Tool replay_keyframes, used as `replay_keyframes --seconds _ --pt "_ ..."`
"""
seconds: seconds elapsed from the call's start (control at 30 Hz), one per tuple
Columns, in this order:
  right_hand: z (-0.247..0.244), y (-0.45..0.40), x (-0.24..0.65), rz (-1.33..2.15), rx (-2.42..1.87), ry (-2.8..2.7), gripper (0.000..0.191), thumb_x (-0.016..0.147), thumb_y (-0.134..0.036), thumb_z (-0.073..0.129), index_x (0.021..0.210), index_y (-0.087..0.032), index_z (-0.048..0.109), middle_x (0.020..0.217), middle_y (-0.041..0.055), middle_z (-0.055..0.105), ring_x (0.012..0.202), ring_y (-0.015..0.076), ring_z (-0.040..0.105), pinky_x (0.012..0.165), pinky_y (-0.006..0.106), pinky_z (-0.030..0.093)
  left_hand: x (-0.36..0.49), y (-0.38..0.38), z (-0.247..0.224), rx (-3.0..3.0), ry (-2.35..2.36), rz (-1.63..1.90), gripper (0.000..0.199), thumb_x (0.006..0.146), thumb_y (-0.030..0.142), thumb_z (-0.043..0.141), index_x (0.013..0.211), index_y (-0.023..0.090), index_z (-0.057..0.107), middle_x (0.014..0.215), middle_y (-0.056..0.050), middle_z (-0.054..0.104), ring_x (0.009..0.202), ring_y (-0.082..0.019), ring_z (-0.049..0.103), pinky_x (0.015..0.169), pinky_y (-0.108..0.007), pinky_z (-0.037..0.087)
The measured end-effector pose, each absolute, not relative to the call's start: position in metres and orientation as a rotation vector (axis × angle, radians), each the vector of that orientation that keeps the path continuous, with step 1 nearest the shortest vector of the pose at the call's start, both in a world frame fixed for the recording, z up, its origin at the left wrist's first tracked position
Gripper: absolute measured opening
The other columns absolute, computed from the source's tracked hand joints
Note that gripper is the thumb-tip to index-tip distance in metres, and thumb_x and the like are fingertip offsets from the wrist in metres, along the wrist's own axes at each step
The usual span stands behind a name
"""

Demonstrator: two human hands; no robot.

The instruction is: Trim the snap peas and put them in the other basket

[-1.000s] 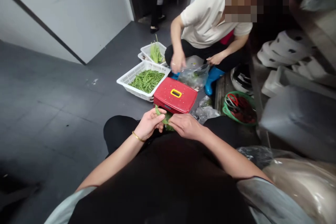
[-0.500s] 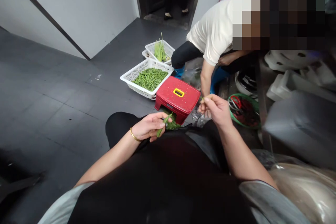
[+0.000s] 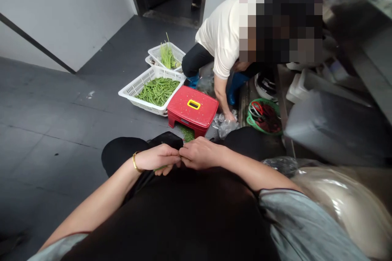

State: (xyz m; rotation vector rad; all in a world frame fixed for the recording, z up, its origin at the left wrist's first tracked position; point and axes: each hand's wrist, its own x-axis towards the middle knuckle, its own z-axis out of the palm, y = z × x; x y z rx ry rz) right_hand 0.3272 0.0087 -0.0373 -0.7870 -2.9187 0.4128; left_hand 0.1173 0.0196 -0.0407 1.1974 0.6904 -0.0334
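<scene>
My left hand (image 3: 161,158), with a gold bangle at the wrist, is closed on a green bean pod (image 3: 159,168), most of it hidden by the fingers. The fingertips of my right hand (image 3: 199,153) meet those of my left above my lap. Its fingers are pinched together, and whatever they hold is hidden. Beyond my hands stands a red plastic stool (image 3: 203,114) with a yellow-rimmed slot. A white basket (image 3: 127,91) of green pods (image 3: 159,91) is to the left of the stool.
A second white basket (image 3: 154,52) holds long green stalks. Across from me, a person in a white shirt (image 3: 222,34) bends down, one hand at clear plastic bags (image 3: 226,127). At right are a green basket (image 3: 251,121), a grey container (image 3: 333,126) and a large plastic-wrapped bundle (image 3: 346,200).
My right hand has come down and left to meet my left hand, whose fingers have closed further over the pod. The view has shifted right. The other person's hand now shows at the bags.
</scene>
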Motion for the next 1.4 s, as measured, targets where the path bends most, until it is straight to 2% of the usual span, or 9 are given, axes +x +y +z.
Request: replay_keyframes --seconds 0.13,0.33,0.47,0.57,0.73,0.87,1.07,1.2,1.4 --pt "-0.027 0.014 0.323 0.381 -0.582 -2.719 0.023 0.087 -0.025 0.043 0.069 -0.018 0.057 0.062 0.0011 0.059 0.055 0.0114 0.051 0.049 0.025 0.027 0.117 0.023 -0.035 1.053 0.504 0.028 0.031 0.087 0.04 0.053 0.081 0.013 0.066 0.053 -0.008 0.066 0.038 -0.014 0.058 0.035 -0.019 0.042" --pt "-0.029 0.024 0.311 0.251 -0.794 -2.211 0.034 0.091 -0.022 0.035 0.059 -0.019 0.047 0.054 0.0005 0.051 0.053 0.0106 0.046 0.055 0.024 0.035 0.144 0.008 -0.039 0.753 0.486 0.747 0.032 0.087 0.037 0.053 0.07 0.012 0.06 0.041 -0.005 0.06 0.029 -0.015 0.053 0.03 -0.02 0.041" --pt "-0.033 0.028 0.311 0.324 -0.951 -2.2 0.033 0.092 -0.024 0.034 0.062 -0.019 0.048 0.057 0.0014 0.053 0.057 0.0113 0.048 0.058 0.024 0.036 0.155 0.002 -0.046 0.684 0.541 0.878 0.031 0.091 0.032 0.046 0.071 0.011 0.058 0.043 -0.005 0.061 0.029 -0.015 0.053 0.03 -0.02 0.042" --pt "-0.028 0.034 0.322 0.657 -0.88 -2.381 0.031 0.093 -0.025 0.038 0.066 -0.017 0.051 0.061 0.0003 0.055 0.057 0.0094 0.048 0.057 0.022 0.034 0.147 0.003 -0.054 0.66 0.52 0.742 0.032 0.09 0.034 0.047 0.071 0.011 0.059 0.043 -0.006 0.061 0.029 -0.015 0.053 0.03 -0.02 0.042" --pt "-0.019 0.04 0.334 1.178 -0.499 -2.672 0.02 0.087 -0.024 0.053 0.069 -0.016 0.054 0.059 -0.0041 0.053 0.051 0.0063 0.044 0.051 0.018 0.03 0.124 0.013 -0.061 0.737 0.436 0.124 0.033 0.087 0.037 0.054 0.076 0.008 0.065 0.054 -0.012 0.068 0.034 -0.016 0.059 0.029 -0.017 0.04" --pt "-0.014 0.035 0.329 0.922 -0.487 -2.544 0.026 0.094 -0.025 0.042 0.071 -0.017 0.052 0.066 -0.0009 0.055 0.059 0.0084 0.048 0.059 0.02 0.035 0.125 0.018 -0.055 0.78 0.418 0.308 0.035 0.086 0.038 0.055 0.071 0.009 0.063 0.043 -0.008 0.062 0.026 -0.013 0.05 0.026 -0.016 0.033" --pt "-0.026 0.033 0.315 0.333 -1.024 -2.299 0.031 0.096 -0.026 0.033 0.071 -0.017 0.049 0.065 0.0023 0.057 0.062 0.0121 0.052 0.06 0.023 0.037 0.153 0.016 -0.043 0.75 0.707 0.884 0.03 0.086 0.037 0.054 0.07 0.012 0.057 0.043 -0.003 0.059 0.025 -0.01 0.045 0.026 -0.016 0.032" --pt "-0.044 0.03 0.315 0.298 -1.106 -2.258 0.032 0.096 -0.026 0.036 0.07 -0.017 0.052 0.063 0.0017 0.058 0.059 0.0113 0.053 0.058 0.023 0.036 0.161 0.025 -0.054 0.619 0.938 1.055 0.027 0.083 0.036 0.059 0.075 0.011 0.058 0.052 -0.004 0.064 0.036 -0.012 0.054 0.034 -0.019 0.043" --pt "-0.045 0.031 0.355 0.44 -1.132 -2.037 0.021 0.093 -0.024 0.045 0.078 -0.017 0.058 0.068 0.0025 0.062 0.061 0.0108 0.057 0.061 0.021 0.041 0.126 0.058 -0.087 0.307 1.145 1.254 0.026 0.093 0.025 0.042 0.077 0.01 0.056 0.066 -0.011 0.069 0.055 -0.016 0.065 0.051 -0.026 0.053"
